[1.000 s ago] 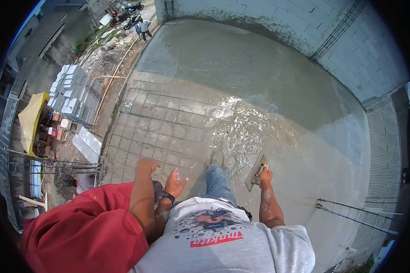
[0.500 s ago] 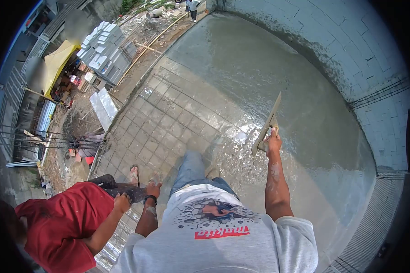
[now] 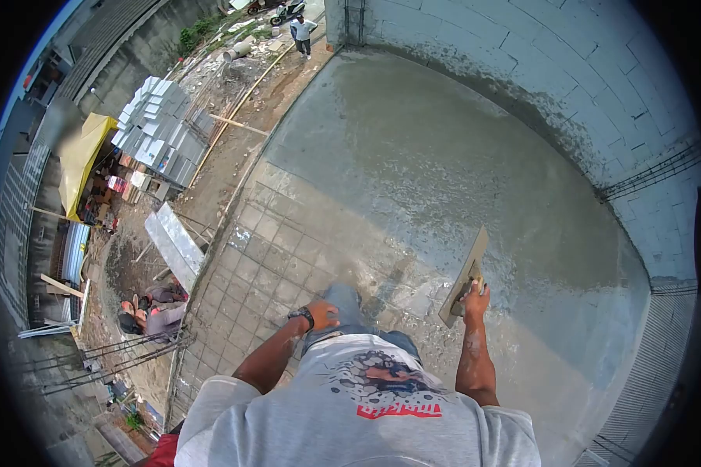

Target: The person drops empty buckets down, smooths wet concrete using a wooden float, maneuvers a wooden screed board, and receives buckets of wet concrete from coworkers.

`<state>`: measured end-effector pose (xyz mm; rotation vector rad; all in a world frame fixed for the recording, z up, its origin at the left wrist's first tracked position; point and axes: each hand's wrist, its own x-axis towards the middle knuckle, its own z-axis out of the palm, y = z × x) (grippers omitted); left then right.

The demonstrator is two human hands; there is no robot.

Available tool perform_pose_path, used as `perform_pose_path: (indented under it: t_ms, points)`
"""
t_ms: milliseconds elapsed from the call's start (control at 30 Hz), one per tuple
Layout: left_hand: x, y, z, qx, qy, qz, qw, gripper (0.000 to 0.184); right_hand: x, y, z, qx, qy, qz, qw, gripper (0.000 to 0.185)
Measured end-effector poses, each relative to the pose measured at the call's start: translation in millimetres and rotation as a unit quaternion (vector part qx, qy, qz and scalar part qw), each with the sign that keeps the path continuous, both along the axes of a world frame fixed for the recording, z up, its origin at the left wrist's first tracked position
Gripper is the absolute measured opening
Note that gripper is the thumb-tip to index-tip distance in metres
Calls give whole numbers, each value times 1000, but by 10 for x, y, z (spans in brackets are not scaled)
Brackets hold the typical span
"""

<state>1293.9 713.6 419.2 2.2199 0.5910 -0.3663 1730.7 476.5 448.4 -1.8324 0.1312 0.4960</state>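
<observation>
My right hand [image 3: 475, 299] is closed round the handle of a long, flat float [image 3: 464, 280], whose blade slants over wet concrete [image 3: 436, 179]. My left hand [image 3: 324, 314], with a dark watch on its wrist, rests by my thigh in blue jeans [image 3: 342, 300], fingers slightly curled and nothing visible in them. To the left of my legs, a grid of reinforcing bars [image 3: 268, 249] shows in the slab. My feet are hidden.
Block walls [image 3: 537, 47] border the slab at the back and right. Stacked pale blocks [image 3: 159, 132], metal sheets [image 3: 175, 245] and a yellow tarp [image 3: 82, 163] lie left. One person [image 3: 303, 35] stands at the far edge; a red sleeve [image 3: 159, 451] shows at bottom left.
The co-worker in red has dropped mostly out of view at the lower left. My left hand has moved to my thigh. The float was swung forward, then came back nearer to me.
</observation>
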Motion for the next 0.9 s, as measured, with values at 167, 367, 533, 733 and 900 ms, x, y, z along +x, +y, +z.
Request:
perform_pose_path:
  t_ms: [167,367,533,733,900]
  points:
    - [469,997,188,-137,87,-25,986,24,166,328,262,-37,-3,-66,997,74]
    - [780,1782,272,-164,106,-30,980,22,546,481,-258,-36,24,-133,990,49]
    - [1083,2513,-466,-61,91,-202,973,18,950,971,-681,-25,27,-150,988,26]
    - [2020,3542,-653,-168,203,-56,963,24,1886,2006,-1466,-41,94,-211,972,30]
    - [2985,4700,-1095,-145,309,-147,928,23,2756,2935,-2385,-33,130,-215,967,39]
